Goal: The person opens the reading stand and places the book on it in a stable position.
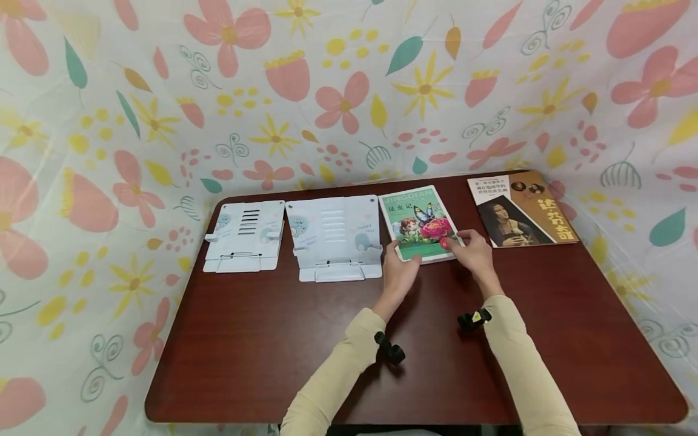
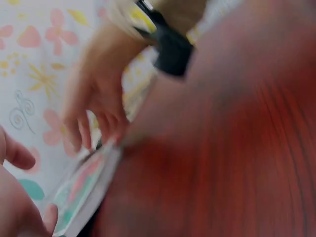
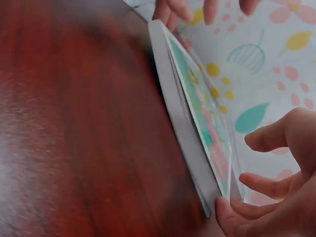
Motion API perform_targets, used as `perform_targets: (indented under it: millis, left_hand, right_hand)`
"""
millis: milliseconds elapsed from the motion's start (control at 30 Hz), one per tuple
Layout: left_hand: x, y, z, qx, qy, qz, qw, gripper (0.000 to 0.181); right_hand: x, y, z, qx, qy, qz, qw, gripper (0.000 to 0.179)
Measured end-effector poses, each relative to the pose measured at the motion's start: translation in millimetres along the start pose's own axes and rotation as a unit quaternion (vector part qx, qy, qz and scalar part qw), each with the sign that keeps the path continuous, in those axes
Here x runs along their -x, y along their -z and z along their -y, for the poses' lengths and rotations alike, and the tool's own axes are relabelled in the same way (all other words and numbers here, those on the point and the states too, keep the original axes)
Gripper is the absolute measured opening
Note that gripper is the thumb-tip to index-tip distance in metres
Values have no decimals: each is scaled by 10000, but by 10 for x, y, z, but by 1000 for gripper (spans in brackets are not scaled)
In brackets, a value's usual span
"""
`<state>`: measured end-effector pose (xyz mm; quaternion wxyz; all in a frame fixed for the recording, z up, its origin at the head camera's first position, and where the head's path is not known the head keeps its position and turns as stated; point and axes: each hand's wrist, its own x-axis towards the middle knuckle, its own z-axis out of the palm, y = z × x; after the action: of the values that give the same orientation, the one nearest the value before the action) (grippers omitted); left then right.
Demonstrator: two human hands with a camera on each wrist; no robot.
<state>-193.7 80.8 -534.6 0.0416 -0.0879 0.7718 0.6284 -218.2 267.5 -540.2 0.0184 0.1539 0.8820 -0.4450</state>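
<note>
A green picture-covered book (image 1: 414,209), with a butterfly and a pink flower on its front, lies face up at the back of the table. My left hand (image 1: 400,269) is at its near left corner, thumb close to the bottom edge. At the near right corner is my right hand (image 1: 475,257), its thumb over the cover. In the right wrist view, one fingertip (image 3: 224,210) is right at the book's corner while the other fingers spread apart beside it. The left wrist view shows the left thumb (image 2: 51,217) by the cover's corner, fingers loosely extended.
Two white folding book stands (image 1: 335,233) lie flat to the left of the book, the wider one right beside it. A brown and white book (image 1: 520,209) with a painted portrait lies at the back right. Behind the dark red table (image 1: 305,351) hangs a flowered cloth (image 1: 327,91).
</note>
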Motion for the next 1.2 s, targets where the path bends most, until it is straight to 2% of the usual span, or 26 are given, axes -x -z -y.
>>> perform_targets:
  millis: [67, 133, 233, 400, 500, 600, 767, 933, 1067, 1200]
  left_hand:
    - [21, -4, -70, 625, 230, 43, 9978, 65]
    - [21, 3, -126, 1228, 417, 46, 9915, 64]
    - [-27, 25, -177, 1807, 669, 27, 9813, 61]
    - [-188, 68, -195, 1771, 932, 144, 9797, 55]
    - [-273, 113, -206, 1684, 999, 387, 9799, 48]
    - [-320, 163, -242, 1396, 936, 654, 9836, 44]
    - [-323, 179, -321, 685, 589, 847, 9923, 42]
    - [-262, 162, -373, 154, 88, 864, 9961, 43]
    - [-233, 196, -361, -273, -432, 1087, 9928, 41]
    - [-262, 259, -325, -315, -1207, 1361, 9828, 38]
  right_hand:
    - [12, 62, -44, -189, -93, 1, 9998, 61]
    - [18, 115, -84, -363, -203, 50, 9991, 61]
    - [24, 175, -134, -603, -385, 242, 9971, 63]
    - [36, 214, -198, -1023, -650, 602, 9908, 65]
    - [44, 204, -223, -1260, -737, 738, 9865, 67]
    - [58, 190, -237, -1300, -829, 795, 9848, 68]
    - [82, 189, -250, -1103, -983, 852, 9854, 64]
    - [96, 193, -263, -831, -810, 776, 9902, 60]
    - [120, 193, -300, -925, -589, 697, 9915, 59]
    - [132, 198, -353, -1430, -398, 630, 9869, 59]
